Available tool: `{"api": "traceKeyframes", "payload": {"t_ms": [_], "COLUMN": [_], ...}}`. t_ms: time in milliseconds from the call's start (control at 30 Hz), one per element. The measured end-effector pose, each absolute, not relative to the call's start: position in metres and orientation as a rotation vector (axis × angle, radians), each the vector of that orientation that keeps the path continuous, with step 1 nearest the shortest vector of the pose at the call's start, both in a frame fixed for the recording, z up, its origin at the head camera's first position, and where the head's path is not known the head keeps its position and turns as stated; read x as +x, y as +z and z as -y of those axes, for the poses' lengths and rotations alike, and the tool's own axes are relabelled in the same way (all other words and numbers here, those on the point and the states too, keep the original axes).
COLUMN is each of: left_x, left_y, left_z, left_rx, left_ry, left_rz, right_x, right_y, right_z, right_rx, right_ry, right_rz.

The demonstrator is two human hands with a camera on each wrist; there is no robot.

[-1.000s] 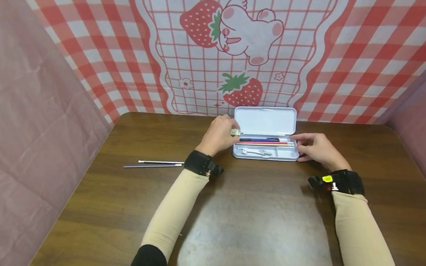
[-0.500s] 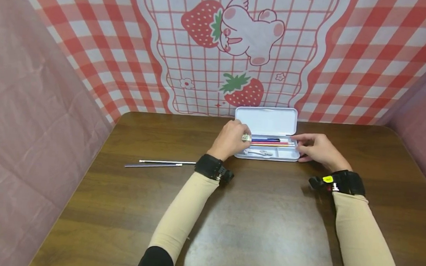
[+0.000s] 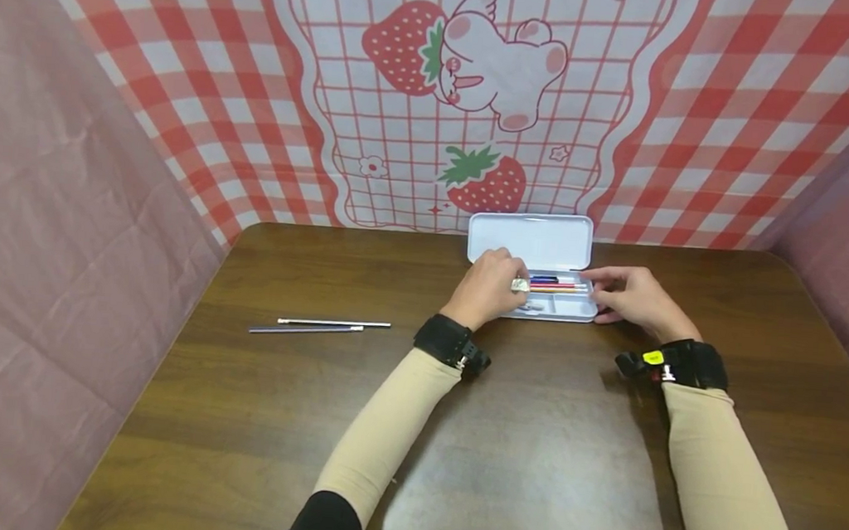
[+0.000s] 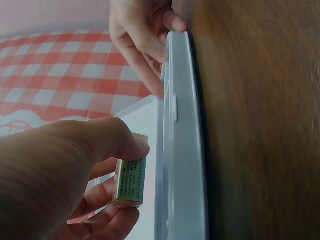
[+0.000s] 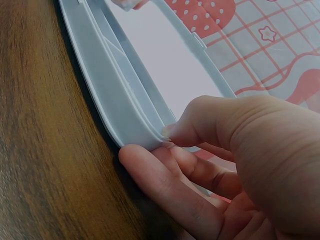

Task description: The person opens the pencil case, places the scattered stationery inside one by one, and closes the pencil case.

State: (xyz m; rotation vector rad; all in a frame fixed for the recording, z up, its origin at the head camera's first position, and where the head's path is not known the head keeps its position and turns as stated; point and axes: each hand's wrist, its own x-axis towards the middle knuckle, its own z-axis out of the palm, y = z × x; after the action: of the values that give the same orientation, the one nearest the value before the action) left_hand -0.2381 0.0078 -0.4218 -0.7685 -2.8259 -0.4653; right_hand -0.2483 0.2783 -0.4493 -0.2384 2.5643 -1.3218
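My left hand (image 3: pixel 491 289) is over the left part of a white pencil case (image 3: pixel 531 238), whose lid stands raised at the back. Between its thumb and fingers it pinches a small eraser (image 4: pixel 131 181) with a green printed label. The right hand (image 3: pixel 640 300) grips the case's right end, thumb on the rim and fingers against the outer wall in the right wrist view. Inside the case, several pencils (image 3: pixel 559 288) lie in the back compartment. A pale drawing compass (image 3: pixel 533 306) shows in the front one, partly hidden by my left hand.
Two pencils, one whitish (image 3: pixel 333 323) and one purple-grey (image 3: pixel 299 332), lie on the brown wooden table (image 3: pixel 529 456) to the left. A red checked strawberry cloth (image 3: pixel 500 71) hangs just behind the case, and pink cloth (image 3: pixel 46 227) borders the left side.
My left hand has moved right and slightly toward the front with the eraser, from the case's left end to over its middle. The right hand has stayed at the right end.
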Motion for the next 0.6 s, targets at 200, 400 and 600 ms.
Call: {"api": "traceKeyframes", "payload": {"t_ms": [200,400,600], "left_x": [-0.236,-0.236,-0.236], "left_y": [-0.423,-0.424,-0.423], "left_z": [-0.020,-0.032,-0.043], "left_rx": [-0.793,-0.822,-0.828], "left_ry": [-0.470,-0.443,-0.444], "left_rz": [2.816,2.826,2.835], "right_x": [-0.249,-0.249,-0.250], "right_y": [-0.450,-0.450,-0.450], "right_z": [-0.278,-0.278,-0.278], "right_rx": [-0.245,-0.250,-0.242], "right_ry": [-1.333,-1.331,-1.330], "right_rz": [-2.552,-2.555,-2.557]}}
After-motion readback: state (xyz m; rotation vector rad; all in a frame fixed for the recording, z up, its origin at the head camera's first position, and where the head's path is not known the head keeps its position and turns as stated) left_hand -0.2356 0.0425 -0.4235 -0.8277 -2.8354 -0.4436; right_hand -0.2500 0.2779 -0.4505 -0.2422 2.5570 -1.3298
